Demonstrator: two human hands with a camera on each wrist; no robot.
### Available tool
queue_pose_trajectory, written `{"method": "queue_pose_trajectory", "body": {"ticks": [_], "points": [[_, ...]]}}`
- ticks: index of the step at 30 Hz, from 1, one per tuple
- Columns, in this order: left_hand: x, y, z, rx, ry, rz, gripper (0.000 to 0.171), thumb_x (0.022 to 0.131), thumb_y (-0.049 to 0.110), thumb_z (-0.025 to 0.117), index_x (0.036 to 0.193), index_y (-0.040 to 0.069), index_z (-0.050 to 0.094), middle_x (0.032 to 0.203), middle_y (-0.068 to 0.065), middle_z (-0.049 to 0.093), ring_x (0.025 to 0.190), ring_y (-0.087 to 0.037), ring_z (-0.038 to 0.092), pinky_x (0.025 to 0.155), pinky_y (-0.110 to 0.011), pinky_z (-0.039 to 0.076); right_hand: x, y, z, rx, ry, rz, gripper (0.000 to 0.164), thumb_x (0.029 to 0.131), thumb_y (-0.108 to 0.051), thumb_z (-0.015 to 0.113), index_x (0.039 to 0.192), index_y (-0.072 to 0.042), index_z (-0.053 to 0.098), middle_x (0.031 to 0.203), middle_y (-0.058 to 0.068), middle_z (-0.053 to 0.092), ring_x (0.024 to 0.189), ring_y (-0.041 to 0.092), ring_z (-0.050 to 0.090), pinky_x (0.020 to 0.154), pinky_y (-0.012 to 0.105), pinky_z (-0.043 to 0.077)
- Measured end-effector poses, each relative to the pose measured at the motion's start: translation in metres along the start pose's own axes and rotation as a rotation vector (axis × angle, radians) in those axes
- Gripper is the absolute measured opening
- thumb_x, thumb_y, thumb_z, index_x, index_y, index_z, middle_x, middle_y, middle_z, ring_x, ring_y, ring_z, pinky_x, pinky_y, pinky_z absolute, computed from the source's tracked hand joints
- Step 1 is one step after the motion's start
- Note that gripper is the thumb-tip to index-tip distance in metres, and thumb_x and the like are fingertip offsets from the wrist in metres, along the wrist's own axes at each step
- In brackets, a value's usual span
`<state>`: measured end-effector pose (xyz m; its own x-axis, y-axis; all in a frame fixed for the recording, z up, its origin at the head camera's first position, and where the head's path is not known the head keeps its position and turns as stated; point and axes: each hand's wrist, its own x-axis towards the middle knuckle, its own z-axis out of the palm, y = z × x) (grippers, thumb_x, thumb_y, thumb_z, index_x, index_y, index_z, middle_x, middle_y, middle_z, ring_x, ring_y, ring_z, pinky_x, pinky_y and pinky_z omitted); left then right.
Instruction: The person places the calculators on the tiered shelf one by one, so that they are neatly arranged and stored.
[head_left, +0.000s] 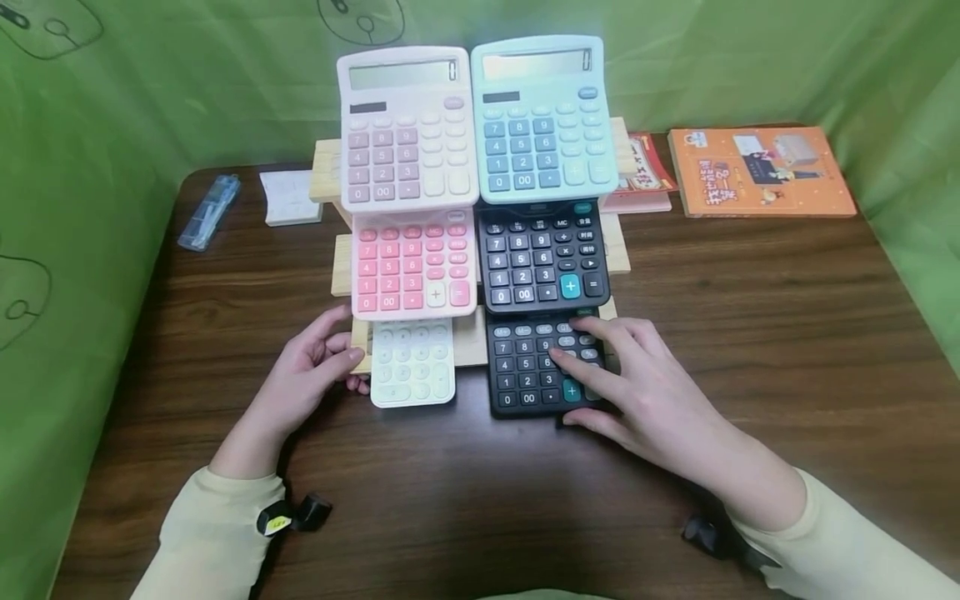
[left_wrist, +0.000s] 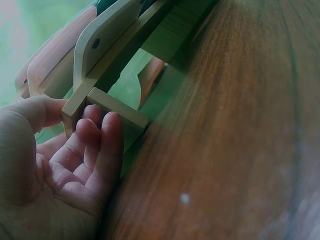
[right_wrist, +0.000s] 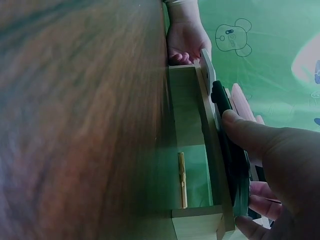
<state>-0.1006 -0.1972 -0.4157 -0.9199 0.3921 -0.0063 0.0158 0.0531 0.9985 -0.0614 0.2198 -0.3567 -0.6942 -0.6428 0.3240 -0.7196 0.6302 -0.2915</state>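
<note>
A tiered wooden rack (head_left: 471, 342) carries several calculators in two columns. My left hand (head_left: 311, 367) grips the rack's lower left end, thumb in front and fingers curled behind the wood (left_wrist: 75, 107). Beside it leans a small white calculator (head_left: 412, 367). At the lower right, my right hand (head_left: 645, 392) holds a black calculator (head_left: 525, 362), the thumb at its bottom edge and fingers over its upper right keys. Above are a pink calculator (head_left: 412, 267), another black calculator (head_left: 542, 258), a pale pink calculator (head_left: 382, 158) and a light blue calculator (head_left: 540, 150) reading 0.
An orange book (head_left: 757, 179) lies at the back right, next to a red-covered booklet (head_left: 645, 171) partly behind the rack. At the back left are a white pad (head_left: 290, 198) and a clear blue case (head_left: 210, 212). Green cloth (head_left: 247, 75) surrounds the dark wooden table (head_left: 450, 500).
</note>
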Motion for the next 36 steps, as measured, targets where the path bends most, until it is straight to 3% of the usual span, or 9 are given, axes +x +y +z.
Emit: {"method": "queue_pose_trajectory", "body": {"ticks": [11, 20, 29, 36], "points": [[0.0007, -0.0020, -0.0012, -0.016, -0.005, 0.010, 0.051, 0.099, 0.002, 0.052, 0.147, 0.008, 0.036, 0.100, -0.023, 0.066, 0.063, -0.031, 0.063, 0.056, -0.037, 0.058, -0.0005, -0.0003, 0.0009, 0.000, -0.001, -0.003, 0.065, 0.080, -0.046, 0.076, 0.136, -0.019, 0.058, 0.146, 0.015, 0.039, 0.121, 0.034, 0.040, 0.095, 0.046, 0.038], [0.0014, -0.0005, -0.0006, -0.004, -0.010, 0.011, 0.050, 0.099, 0.002, 0.052, 0.146, 0.009, 0.036, 0.099, -0.023, 0.066, 0.062, -0.032, 0.062, 0.056, -0.038, 0.057, -0.0031, -0.0019, -0.0021, -0.003, -0.036, 0.038, 0.063, 0.082, -0.049, 0.073, 0.137, -0.023, 0.057, 0.152, 0.019, 0.028, 0.126, 0.035, 0.035, 0.094, 0.048, 0.040], [-0.0002, -0.0021, -0.0049, 0.006, 0.010, 0.000, 0.050, 0.099, 0.003, 0.053, 0.146, 0.008, 0.036, 0.104, -0.022, 0.066, 0.063, -0.030, 0.064, 0.056, -0.039, 0.058, 0.0022, -0.0015, 0.0016, 0.016, 0.006, -0.002, 0.064, 0.080, -0.045, 0.076, 0.136, -0.020, 0.058, 0.149, 0.020, 0.033, 0.124, 0.036, 0.037, 0.092, 0.048, 0.041], [0.0022, -0.0058, -0.0058, -0.011, 0.005, 0.002, 0.050, 0.099, 0.004, 0.052, 0.147, 0.008, 0.035, 0.105, -0.023, 0.066, 0.064, -0.029, 0.064, 0.057, -0.038, 0.058, 0.0007, 0.0036, -0.0013, 0.036, -0.059, 0.069, 0.061, 0.084, -0.049, 0.071, 0.137, -0.025, 0.056, 0.153, 0.011, 0.028, 0.129, 0.028, 0.033, 0.095, 0.043, 0.044]]}}
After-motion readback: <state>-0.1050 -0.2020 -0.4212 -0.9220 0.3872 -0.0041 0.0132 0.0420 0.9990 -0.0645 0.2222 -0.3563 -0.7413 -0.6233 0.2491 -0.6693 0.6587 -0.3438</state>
